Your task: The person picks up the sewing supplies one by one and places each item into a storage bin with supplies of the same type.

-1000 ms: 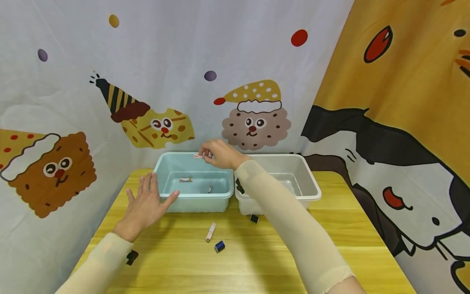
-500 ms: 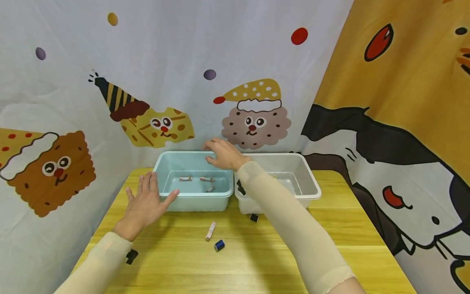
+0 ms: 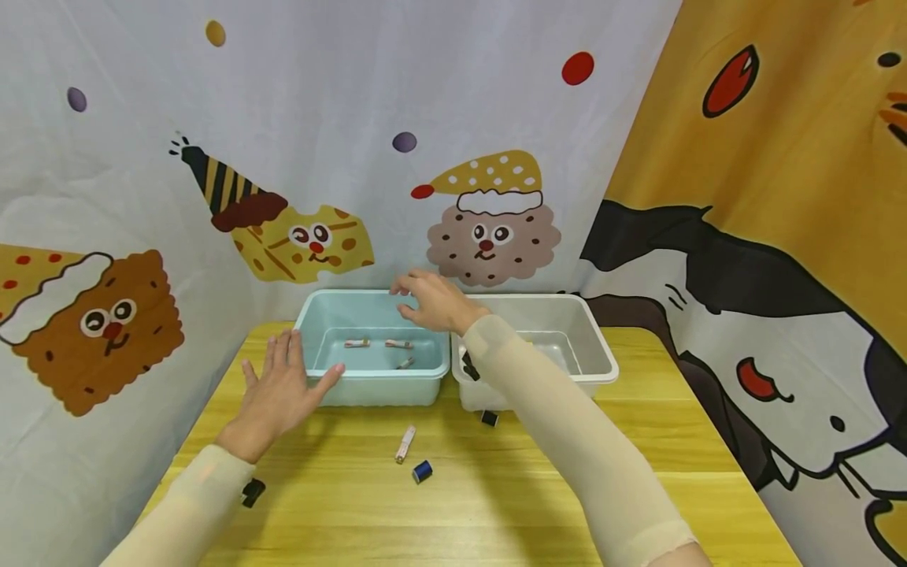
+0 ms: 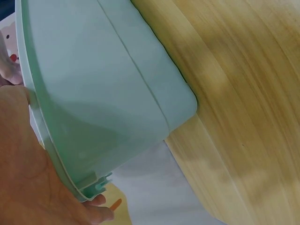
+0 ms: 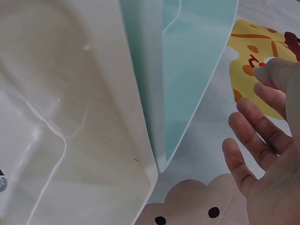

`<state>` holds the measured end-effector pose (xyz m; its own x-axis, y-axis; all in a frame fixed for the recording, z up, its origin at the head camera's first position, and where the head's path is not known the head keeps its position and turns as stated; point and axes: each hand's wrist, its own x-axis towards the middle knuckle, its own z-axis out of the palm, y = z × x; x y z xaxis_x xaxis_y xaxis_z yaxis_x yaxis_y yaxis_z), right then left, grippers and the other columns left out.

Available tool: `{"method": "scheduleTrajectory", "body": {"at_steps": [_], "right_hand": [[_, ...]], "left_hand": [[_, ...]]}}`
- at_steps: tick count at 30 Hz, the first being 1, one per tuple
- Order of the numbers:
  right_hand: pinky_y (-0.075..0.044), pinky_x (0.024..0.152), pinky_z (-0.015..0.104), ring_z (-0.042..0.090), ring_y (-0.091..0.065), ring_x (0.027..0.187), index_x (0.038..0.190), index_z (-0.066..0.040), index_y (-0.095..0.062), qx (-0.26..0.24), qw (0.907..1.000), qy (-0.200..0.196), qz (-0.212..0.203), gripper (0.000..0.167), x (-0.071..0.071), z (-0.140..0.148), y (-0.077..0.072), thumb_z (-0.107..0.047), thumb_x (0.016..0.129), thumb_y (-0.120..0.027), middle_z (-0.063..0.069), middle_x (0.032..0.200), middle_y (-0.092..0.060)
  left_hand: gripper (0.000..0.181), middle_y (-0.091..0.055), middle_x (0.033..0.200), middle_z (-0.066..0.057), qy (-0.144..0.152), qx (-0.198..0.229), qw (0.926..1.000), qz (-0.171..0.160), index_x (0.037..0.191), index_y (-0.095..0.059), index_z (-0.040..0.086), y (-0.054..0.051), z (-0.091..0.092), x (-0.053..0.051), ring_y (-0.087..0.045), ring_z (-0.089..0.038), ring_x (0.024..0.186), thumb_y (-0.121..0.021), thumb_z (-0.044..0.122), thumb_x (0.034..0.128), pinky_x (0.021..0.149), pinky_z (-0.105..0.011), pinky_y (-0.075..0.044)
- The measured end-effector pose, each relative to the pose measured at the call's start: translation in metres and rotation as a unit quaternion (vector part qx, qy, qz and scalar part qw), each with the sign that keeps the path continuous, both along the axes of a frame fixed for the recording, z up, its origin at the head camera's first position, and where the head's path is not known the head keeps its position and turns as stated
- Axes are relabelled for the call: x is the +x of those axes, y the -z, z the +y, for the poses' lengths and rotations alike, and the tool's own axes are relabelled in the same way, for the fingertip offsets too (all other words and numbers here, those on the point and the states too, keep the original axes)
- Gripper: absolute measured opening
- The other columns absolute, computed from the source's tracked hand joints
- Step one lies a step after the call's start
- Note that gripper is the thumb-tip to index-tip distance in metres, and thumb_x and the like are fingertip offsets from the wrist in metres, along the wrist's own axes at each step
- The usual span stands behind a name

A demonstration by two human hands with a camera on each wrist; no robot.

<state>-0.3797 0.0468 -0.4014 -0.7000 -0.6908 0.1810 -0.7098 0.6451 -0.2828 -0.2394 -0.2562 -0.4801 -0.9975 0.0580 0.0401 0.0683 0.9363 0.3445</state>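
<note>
One blue bin mid-frame holds three clippers; a fourth clipper lies lower centre. The left hand spreads against the bin; the right hand, loosely bent, hovers upper centre.

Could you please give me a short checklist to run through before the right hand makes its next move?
1. Right hand free: ok, relaxed fingers, holding nothing.
2. Left hand at the blue bin: ok, touching its rim.
3. Pale items inside the blue bin: ok, three visible.
4. Table free of small things: not ok; a pale clipper, blue spool and two black things lie on it.
5. Full contents of the white bin: cannot tell, the right sleeve covers part.
</note>
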Motion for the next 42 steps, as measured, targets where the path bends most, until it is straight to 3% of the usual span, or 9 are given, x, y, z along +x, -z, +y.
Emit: {"method": "scheduleTrajectory", "body": {"at_steps": [26,36,42], "right_hand": [[-0.064,0.111,0.043,0.025,-0.075,0.129,0.150,-0.015,-0.076,-0.016,0.9993,-0.012,0.032,0.035,0.036,0.030,0.010,-0.024,0.116,-0.074,0.007,0.140,-0.075],[-0.066,0.104,0.040,0.020,-0.077,0.118,0.149,-0.018,-0.077,-0.013,0.9986,-0.019,0.048,0.034,0.053,0.040,0.021,-0.024,0.116,-0.075,0.004,0.146,-0.076],[-0.066,0.107,0.040,0.022,-0.078,0.121,0.146,-0.016,-0.077,-0.029,0.9976,-0.034,0.053,0.033,0.067,0.046,0.030,-0.023,0.114,-0.078,0.004,0.142,-0.077]], "left_hand": [[0.127,-0.004,0.191,-0.040,0.001,0.005,1.0000,-0.003,0.182,-0.002,-0.013,-0.003,0.001,0.003,-0.003,-0.069,0.176,-0.044,0.085,0.1127,0.126,-0.101,-0.002],[0.126,-0.004,0.191,-0.040,0.002,0.012,0.9999,-0.001,0.182,-0.002,-0.012,-0.001,0.000,0.002,-0.004,-0.068,0.176,-0.046,0.083,0.1131,0.126,-0.102,-0.001],[0.126,-0.004,0.191,-0.040,0.001,0.012,0.9999,-0.002,0.182,-0.001,-0.012,0.001,0.000,0.000,-0.003,-0.068,0.176,-0.046,0.083,0.1132,0.126,-0.102,-0.001]]}}
